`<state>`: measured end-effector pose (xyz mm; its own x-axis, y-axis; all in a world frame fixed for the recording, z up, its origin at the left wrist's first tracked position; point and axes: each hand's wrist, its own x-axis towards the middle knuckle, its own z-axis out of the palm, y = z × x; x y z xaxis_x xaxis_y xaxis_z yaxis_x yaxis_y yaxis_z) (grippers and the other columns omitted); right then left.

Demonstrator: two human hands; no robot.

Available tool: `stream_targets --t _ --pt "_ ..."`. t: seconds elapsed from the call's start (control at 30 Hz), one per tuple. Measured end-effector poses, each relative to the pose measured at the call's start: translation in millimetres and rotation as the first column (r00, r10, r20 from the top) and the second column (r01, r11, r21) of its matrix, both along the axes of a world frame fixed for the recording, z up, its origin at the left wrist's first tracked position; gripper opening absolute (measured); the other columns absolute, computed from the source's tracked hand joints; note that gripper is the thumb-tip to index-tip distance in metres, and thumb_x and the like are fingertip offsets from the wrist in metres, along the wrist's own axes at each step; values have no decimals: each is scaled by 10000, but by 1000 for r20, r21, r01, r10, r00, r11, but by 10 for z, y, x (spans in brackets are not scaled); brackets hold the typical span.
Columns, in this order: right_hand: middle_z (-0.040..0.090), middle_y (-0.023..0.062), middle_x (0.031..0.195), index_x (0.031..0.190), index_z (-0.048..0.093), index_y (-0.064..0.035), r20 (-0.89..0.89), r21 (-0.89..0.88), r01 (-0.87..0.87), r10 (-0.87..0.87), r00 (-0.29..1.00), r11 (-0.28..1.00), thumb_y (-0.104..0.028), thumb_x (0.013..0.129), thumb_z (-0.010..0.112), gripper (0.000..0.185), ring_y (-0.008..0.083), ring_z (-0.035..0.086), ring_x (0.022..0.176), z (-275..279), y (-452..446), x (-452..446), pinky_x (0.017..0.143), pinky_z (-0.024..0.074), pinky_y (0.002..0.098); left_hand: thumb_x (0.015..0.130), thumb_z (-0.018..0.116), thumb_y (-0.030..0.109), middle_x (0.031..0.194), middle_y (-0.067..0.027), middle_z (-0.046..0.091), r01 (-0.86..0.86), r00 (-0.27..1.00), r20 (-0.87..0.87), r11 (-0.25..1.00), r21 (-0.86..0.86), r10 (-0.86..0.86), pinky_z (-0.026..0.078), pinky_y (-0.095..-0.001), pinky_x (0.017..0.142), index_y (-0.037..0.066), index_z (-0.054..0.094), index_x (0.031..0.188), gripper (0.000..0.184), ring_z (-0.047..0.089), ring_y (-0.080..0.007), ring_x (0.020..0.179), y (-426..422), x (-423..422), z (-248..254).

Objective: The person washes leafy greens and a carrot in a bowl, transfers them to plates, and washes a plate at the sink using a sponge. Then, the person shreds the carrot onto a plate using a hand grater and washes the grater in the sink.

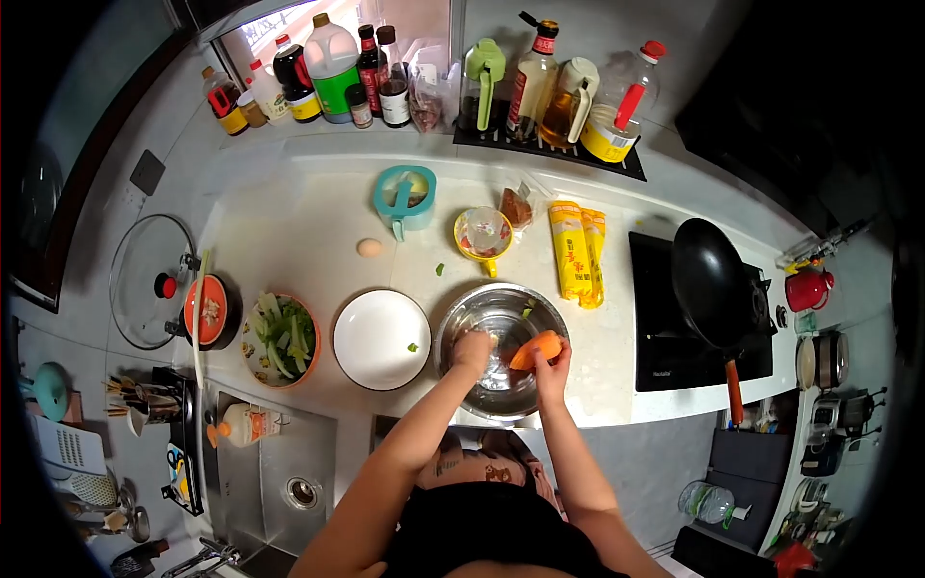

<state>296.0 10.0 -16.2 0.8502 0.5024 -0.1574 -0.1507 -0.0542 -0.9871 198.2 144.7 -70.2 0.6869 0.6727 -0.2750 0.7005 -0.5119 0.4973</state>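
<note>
Small white letters sit at the near left corner of the black cooktop (660, 337). They look like they start with "Ha", but the rest is too tiny to read. The 2 yellow packets (573, 255) have dark writing, too small to make out. The red-capped jug (607, 143) has a yellow label, also too small to read.

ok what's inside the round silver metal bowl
Inside the bowl, a small green scrap shows. The left hand reaches in; the right hand holds a curved orange piece. Whatever these cover is hidden.
</note>
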Motion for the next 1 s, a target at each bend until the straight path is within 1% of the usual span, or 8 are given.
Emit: stream_targets --t 0.07,0.23,0.47,0.57,0.7,0.8,0.9,1.0 --pt "488 88 1056 1162 359 -46 37 -27 -2 3 999 1000 -79 768 631 480 162 492 943 0 0 -3 805 429 271 807 517 249 826 -189 628 -178 980 101 983 48 172 503 -406 633 48 654 772 246 633 -309 727 33 -49 272" --pt "489 77 992 1079 369 -38 88 -155 11 3 996 988 -67 704 680 489 164 500 906 -90 13 3 797 428 271 789 485 106 781 -182 636 111 992 -90 968 223 -93 516 -382 601 38 649 787 177 642 -288 709 -155 -38 311" --pt "542 147 982 1102 398 32 -18 -224 -62 60 998 973 -169 709 680 524 213 547 883 -522 161 13 741 461 303 812 456 124 805 -152 643 -27 981 -188 997 72 40 509 -383 612 60 655 787 210 641 -280 749 -94 -43 521" --pt "610 254 900 993 516 81 143 -756 -122 344 928 643 -436 802 518 552 346 607 865 -64 218 26 774 463 372 843 425 154 779 -163 634 -28 998 -44 993 117 33 499 -393 598 51 644 766 254 633 -299 735 -113 -162 607" --pt "618 236 723 1037 485 130 -307 -765 -427 310 900 482 -457 885 342 624 363 620 651 -45 359 116 714 476 395 836 430 150 729 -179 618 -63 998 -16 987 148 67 490 -415 574 56 633 752 239 624 -310 671 -78 -271 439" --pt "610 230 730 1054 491 102 -420 -558 -266 9 907 786 -451 897 328 598 381 592 570 -101 391 -79 706 467 430 808 452 143 705 -176 612 -50 997 68 978 203 37 483 -411 542 62 627 719 212 619 -308 637 -81 -354 469" --pt "555 234 969 1099 495 3 86 -684 -135 263 961 717 -398 877 393 470 380 560 834 137 347 -219 792 418 473 765 481 143 668 -162 605 -42 987 159 970 241 3 472 -398 506 67 621 682 179 611 -307 601 -83 -400 596" --pt "488 222 1111 1119 487 -5 543 -629 46 395 741 776 -230 813 512 380 375 467 1035 169 335 -361 876 376 452 701 553 147 709 -100 605 -25 969 241 948 318 -55 461 -375 497 78 606 646 103 599 -267 604 -95 -444 737"
